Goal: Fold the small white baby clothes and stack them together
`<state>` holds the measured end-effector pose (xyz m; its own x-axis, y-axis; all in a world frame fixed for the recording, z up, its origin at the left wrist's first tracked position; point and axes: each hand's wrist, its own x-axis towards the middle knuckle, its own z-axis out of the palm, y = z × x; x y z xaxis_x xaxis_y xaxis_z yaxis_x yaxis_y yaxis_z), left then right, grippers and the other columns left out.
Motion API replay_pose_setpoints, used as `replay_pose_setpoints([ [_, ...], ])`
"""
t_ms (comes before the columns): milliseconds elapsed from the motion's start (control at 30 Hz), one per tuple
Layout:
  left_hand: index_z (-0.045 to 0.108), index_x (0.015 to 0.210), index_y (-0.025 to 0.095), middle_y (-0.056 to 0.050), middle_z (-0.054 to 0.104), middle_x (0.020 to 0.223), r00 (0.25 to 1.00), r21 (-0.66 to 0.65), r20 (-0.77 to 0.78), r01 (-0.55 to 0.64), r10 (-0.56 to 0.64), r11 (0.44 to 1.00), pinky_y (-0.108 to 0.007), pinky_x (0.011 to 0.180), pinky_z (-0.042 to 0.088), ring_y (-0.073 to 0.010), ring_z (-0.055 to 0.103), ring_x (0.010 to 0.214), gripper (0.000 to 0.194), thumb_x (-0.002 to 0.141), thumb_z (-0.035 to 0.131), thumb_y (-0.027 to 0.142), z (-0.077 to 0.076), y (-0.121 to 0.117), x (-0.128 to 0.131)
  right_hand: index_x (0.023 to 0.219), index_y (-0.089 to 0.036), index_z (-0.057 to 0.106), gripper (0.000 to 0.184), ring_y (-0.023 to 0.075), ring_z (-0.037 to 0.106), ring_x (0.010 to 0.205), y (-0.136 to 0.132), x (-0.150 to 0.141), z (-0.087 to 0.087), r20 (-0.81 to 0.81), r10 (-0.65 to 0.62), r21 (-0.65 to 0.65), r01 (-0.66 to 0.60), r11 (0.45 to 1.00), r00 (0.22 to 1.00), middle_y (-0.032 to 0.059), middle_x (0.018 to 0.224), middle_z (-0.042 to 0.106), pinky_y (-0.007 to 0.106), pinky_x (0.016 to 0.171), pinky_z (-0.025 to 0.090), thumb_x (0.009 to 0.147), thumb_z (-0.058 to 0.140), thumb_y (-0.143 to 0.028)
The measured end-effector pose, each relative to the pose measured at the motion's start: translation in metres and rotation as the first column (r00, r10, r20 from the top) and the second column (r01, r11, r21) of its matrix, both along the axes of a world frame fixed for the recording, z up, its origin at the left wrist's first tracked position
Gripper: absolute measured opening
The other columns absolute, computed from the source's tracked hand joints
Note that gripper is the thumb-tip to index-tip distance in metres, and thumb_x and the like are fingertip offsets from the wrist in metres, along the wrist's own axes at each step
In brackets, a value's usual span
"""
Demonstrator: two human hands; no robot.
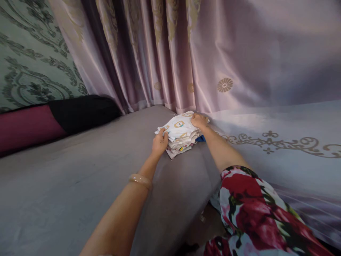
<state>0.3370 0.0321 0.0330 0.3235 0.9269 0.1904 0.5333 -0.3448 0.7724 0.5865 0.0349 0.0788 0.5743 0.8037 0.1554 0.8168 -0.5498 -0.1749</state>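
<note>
A stack of folded white clothes (181,144) with small coloured prints lies at the far corner of the grey bed. On top is a folded white printed garment (177,129); its exact kind does not show. My left hand (160,142) holds the near left edge of this top piece, its fingers closed over it. At the far right side, my right hand (199,121) is closed on the same piece, fingers curled and partly hidden. Something blue (200,138) shows beneath the right side of the stack.
The grey bed sheet (93,177) spreads to the left. A dark red and black bolster (58,117) lies along the patterned green wall (34,53). Pink-purple curtains (149,53) hang behind the stack and along the right, reaching the bed's edge.
</note>
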Motion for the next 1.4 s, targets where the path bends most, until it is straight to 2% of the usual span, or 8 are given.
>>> replay_pose_setpoints([
  [233,0.051,0.138,0.020,0.001,0.060,0.070,0.986,-0.092,0.157,0.078,-0.063,0.993,-0.028,0.072,0.046,-0.0150,0.057,0.066,0.052,0.089,0.055,0.038,-0.010,0.013,-0.040,0.133,-0.015,0.055,0.047,0.0341,0.048,0.129,0.003,-0.006,0.016,-0.031,0.003,-0.046,-0.005,0.999,1.000,0.0178,0.138,0.054,0.057,0.107,0.030,0.096,0.032,-0.034],
  [400,0.054,0.131,0.015,-0.002,0.062,0.071,0.991,-0.062,-0.116,-0.071,0.064,0.996,-0.029,0.072,0.046,-0.0174,0.060,0.072,0.049,0.084,0.053,0.028,-0.021,0.022,-0.119,0.136,-0.021,0.051,0.055,0.0323,0.033,0.139,-0.001,-0.050,0.013,-0.057,0.225,0.003,-0.225,0.974,0.973,0.0123,0.149,0.043,0.062,0.110,0.024,0.099,0.019,-0.046],
  [533,0.054,0.129,0.013,-0.008,0.067,0.085,0.940,0.004,-0.298,-0.170,0.163,0.985,-0.032,0.077,0.046,-0.0210,0.064,0.081,0.047,0.087,0.045,0.032,-0.027,0.027,-0.185,0.140,-0.023,0.046,0.060,0.0336,0.023,0.144,-0.007,-0.072,0.001,-0.065,0.218,-0.007,-0.219,0.976,0.974,0.0106,0.156,0.033,0.067,0.111,0.016,0.099,0.015,-0.053],
  [733,0.056,0.125,0.016,-0.010,0.068,0.091,0.803,0.138,-0.531,-0.231,0.269,0.963,-0.035,0.085,0.047,-0.0245,0.064,0.090,0.048,0.087,0.038,0.039,-0.036,0.026,-0.285,0.141,-0.023,0.045,0.058,0.0327,0.022,0.145,-0.009,-0.072,0.003,-0.081,0.207,-0.005,-0.208,0.978,0.975,0.0106,0.156,0.032,0.067,0.112,0.015,0.099,0.016,-0.052],
  [867,0.056,0.123,0.025,-0.010,0.065,0.109,0.587,0.244,-0.729,-0.257,0.352,0.935,-0.033,0.096,0.044,-0.0236,0.060,0.104,0.051,0.092,0.020,0.045,-0.039,0.017,-0.335,0.147,-0.021,0.036,0.058,0.0302,0.016,0.148,-0.017,-0.086,0.015,-0.100,0.267,0.003,-0.269,0.963,0.958,0.0126,0.159,0.025,0.065,0.115,0.009,0.100,0.019,-0.050],
  [967,0.054,0.128,0.027,-0.011,0.060,0.128,0.439,0.307,-0.785,-0.337,0.437,0.890,-0.038,0.098,0.042,-0.0277,0.055,0.117,0.065,0.092,0.006,0.054,-0.039,0.009,-0.351,0.148,-0.023,0.035,0.058,0.0285,0.012,0.149,-0.026,-0.103,0.015,-0.081,0.375,-0.008,-0.377,0.926,0.923,0.0106,0.161,0.021,0.062,0.116,0.007,0.100,0.020,-0.051],
  [1067,0.052,0.129,0.029,-0.008,0.054,0.138,0.390,0.300,-0.793,-0.421,0.469,0.856,-0.037,0.099,0.042,-0.0270,0.053,0.122,0.064,0.093,0.005,0.054,-0.039,0.005,-0.352,0.147,-0.023,0.038,0.058,0.0299,0.012,0.149,-0.031,-0.114,0.008,-0.035,0.423,-0.058,-0.424,0.904,0.906,0.0103,0.161,0.021,0.061,0.116,0.010,0.099,0.022,-0.053],
  [1400,0.057,0.126,0.014,-0.019,0.053,0.136,0.540,0.259,-0.708,-0.400,0.454,0.879,-0.047,0.098,0.041,-0.0347,0.051,0.121,0.053,0.095,0.025,0.043,-0.027,-0.004,-0.343,0.145,-0.021,0.043,0.053,0.0306,0.021,0.147,-0.020,-0.110,0.008,-0.050,0.403,-0.100,-0.406,0.908,0.914,0.0112,0.159,0.028,0.063,0.115,0.015,0.100,0.026,-0.044],
])
